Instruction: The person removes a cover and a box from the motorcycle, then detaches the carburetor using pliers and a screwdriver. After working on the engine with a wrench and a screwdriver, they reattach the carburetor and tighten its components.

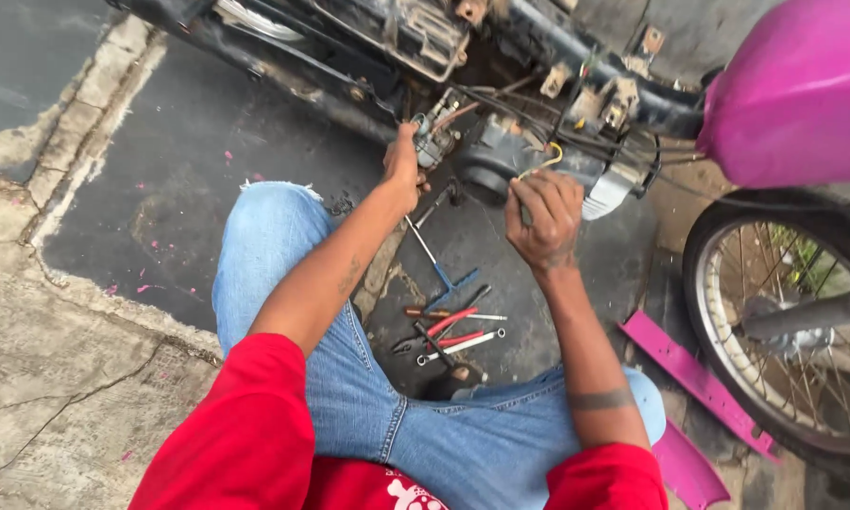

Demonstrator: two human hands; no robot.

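Motorcycle engine (pixel 538 156) over dark pavement (pixel 179 170); both hands (pixel 543 222) on it.

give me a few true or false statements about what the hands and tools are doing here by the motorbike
1. The left hand is up at a small metal part on the motorbike's engine. True.
2. The right hand rests flat on the spoked wheel. False: it is closed by the engine, near a yellow wire, well clear of the wheel.
3. Hand tools lie on the ground between the knees. True.
4. The bodywork panel at upper right is green. False: it is magenta.
5. The person wears gloves. False: both hands are bare.
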